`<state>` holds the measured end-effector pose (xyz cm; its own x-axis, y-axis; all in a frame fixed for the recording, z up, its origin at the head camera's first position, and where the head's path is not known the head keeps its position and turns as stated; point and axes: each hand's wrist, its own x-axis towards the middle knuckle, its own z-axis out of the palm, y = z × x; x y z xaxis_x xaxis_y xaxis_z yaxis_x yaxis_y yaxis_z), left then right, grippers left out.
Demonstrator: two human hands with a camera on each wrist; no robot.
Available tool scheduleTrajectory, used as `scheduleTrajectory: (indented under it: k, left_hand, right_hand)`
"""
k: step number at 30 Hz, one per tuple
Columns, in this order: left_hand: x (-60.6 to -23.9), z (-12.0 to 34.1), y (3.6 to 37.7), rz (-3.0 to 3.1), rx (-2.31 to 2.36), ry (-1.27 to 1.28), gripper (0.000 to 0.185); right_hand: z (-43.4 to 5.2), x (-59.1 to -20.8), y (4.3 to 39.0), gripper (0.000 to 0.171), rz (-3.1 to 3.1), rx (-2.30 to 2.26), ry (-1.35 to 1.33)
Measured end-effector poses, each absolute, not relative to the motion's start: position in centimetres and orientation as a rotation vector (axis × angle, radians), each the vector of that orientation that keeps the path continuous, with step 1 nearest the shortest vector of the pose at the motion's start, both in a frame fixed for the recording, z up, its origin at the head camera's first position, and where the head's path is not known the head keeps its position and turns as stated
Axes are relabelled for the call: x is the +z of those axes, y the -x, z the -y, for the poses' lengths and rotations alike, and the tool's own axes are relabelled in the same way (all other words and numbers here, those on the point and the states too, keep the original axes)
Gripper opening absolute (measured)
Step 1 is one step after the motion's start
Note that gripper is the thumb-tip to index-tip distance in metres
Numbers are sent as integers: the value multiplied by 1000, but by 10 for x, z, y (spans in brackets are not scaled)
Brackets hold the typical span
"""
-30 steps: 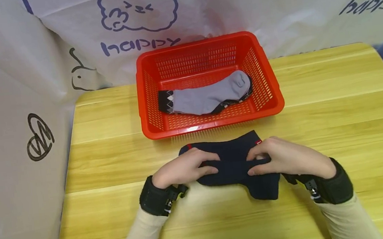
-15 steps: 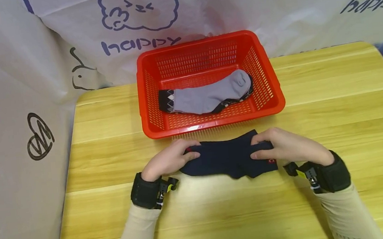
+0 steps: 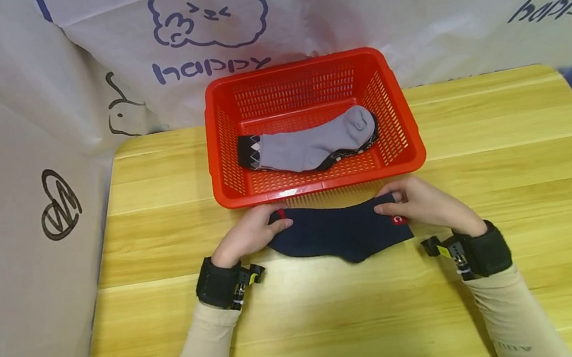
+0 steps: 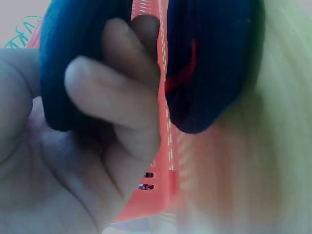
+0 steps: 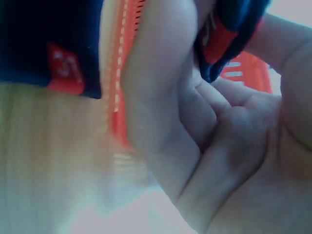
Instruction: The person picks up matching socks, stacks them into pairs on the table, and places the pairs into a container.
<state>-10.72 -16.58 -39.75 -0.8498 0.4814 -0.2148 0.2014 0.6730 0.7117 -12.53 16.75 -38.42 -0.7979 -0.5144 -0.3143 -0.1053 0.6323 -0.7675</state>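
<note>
A navy ankle sock (image 3: 341,231) with a red toe stripe and a red cuff label stretches sideways between both hands. My left hand (image 3: 250,234) pinches its toe end between thumb and fingers. At the cuff, my right hand (image 3: 427,201) grips the edge just above the label. The left wrist view shows the pinched sock (image 4: 83,34) and, apart from it, a second navy sock (image 4: 214,58) close to the table. That lower sock's labelled cuff (image 5: 34,44) appears in the right wrist view; from the head it is mostly hidden.
Directly behind the hands stands a red plastic basket (image 3: 318,187). In it lie grey socks (image 3: 304,147) with dark patterned cuffs, over some black patterned fabric. A white cloth (image 3: 352,8) with drawings hangs behind the wooden table (image 3: 516,177).
The fold of navy fabric nearest me has swung up and away, so the two socks now overlap. My left hand has moved left to the toe; the right has shifted slightly up at the cuff.
</note>
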Motion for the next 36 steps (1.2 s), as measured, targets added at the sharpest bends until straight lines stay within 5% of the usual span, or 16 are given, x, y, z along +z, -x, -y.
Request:
scheduleTrajectory:
  k: [14,24,36]
  left_hand:
    - [-405,163,109,-2541,951,-479,50]
    - [-402,160,105,-2551,838,-452,29]
    - [-392,151,98,-2681,629,-588,46]
  right_hand:
    - [-170,-407,135,21,-2462,-1008,483]
    - [-170,-407,135,32,-2474,-983,440]
    - [-170,-412,135,37,-2537,-896,389]
